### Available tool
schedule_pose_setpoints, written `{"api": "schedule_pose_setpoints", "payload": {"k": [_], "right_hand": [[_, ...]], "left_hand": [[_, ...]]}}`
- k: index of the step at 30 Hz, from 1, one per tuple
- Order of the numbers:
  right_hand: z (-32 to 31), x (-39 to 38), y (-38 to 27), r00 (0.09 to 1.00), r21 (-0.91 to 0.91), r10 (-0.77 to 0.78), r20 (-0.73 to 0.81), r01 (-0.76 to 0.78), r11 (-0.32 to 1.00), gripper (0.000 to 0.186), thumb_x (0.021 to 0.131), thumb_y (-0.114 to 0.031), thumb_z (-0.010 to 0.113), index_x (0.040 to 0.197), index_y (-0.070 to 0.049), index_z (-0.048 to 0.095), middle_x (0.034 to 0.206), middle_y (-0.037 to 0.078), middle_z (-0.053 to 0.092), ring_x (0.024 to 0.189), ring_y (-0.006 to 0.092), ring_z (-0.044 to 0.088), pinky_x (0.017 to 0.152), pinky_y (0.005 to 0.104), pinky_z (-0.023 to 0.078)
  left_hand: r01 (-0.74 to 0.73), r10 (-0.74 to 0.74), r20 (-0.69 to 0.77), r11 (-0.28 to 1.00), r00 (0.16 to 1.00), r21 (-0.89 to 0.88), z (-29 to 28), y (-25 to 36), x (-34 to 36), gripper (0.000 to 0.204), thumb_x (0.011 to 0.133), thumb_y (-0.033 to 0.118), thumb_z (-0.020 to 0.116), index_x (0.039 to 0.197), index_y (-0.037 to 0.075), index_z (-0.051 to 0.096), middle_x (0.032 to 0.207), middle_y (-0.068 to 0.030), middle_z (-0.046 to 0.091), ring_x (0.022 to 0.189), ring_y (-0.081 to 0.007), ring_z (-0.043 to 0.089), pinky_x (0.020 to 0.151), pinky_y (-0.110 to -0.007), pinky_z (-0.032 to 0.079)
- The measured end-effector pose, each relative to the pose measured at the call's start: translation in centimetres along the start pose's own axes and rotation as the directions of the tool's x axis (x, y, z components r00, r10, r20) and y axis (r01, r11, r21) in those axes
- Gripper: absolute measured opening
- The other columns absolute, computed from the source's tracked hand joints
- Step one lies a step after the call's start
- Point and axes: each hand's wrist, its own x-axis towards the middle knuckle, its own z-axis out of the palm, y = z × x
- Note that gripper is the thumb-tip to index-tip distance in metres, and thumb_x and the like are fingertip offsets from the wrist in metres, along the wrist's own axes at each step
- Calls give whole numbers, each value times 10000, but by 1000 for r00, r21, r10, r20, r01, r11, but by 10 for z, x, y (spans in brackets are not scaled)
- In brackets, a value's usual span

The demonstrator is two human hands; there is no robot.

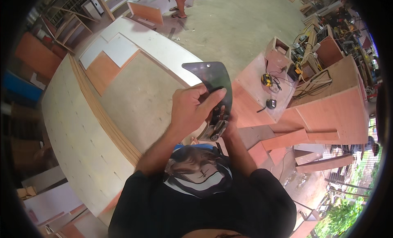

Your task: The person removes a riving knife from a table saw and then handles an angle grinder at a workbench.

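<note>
A dark, glossy curved plate is held up in front of my chest. It has a pointed corner at the left and a small hole near its top edge. A shiny metal and black fitting is at its lower end; its exact kind is unclear. My left hand grips the plate from the left, thumb pressed on its face and fingers curled. Mostly hidden behind the lower end, my right hand supports it from the right.
A wooden bench at the right carries a yellow-black tool with a cord and a tape measure. Stacked plywood sheets lie at left, with white boards beyond. Another person stands at the far end.
</note>
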Motion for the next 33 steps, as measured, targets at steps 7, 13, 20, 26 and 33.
{"api": "schedule_pose_setpoints", "payload": {"k": [7,13,20,26,33], "right_hand": [[-21,123,-34,985,-547,-26,-169,-72,834,512,1115,-450,563,1398,-23,552,995,156,734,859,209,739,745,332,605],[-43,250,-62,968,-447,-92,-232,-23,894,503,1145,-485,477,1289,-11,560,882,146,745,763,208,739,706,330,603],[-69,357,-110,873,-445,-326,-362,146,884,437,1159,-434,447,1209,-16,567,935,179,756,801,243,746,738,348,597],[-95,401,-166,633,-462,-541,-553,308,832,441,1173,-435,416,1183,-44,621,948,134,763,816,202,737,733,342,602],[-152,417,-281,559,-931,-794,-238,-363,23,387,1074,-346,617,1147,31,664,898,222,721,854,370,722,758,454,543]], "left_hand": [[154,-144,-180,987,973,40,-68,-75,158,183,959,178,822,901,9,781,776,-14,721,671,-81,641,602,-248,491],[74,-129,-222,968,967,-239,-100,-133,334,300,1019,259,767,980,-39,766,889,-115,782,706,-165,736,650,-302,600],[164,-173,22,877,985,-452,-55,-151,492,409,1116,274,609,1259,-102,686,1103,-186,782,954,-208,779,863,-319,638],[448,-281,554,874,783,-190,9,-189,539,413,1138,288,555,1434,0,562,1330,-158,719,1118,-221,729,970,-367,589],[718,-399,701,656,592,-233,80,-269,602,313,1153,324,503,1212,37,612,1209,-188,747,1143,-269,738,908,-442,633]]}}
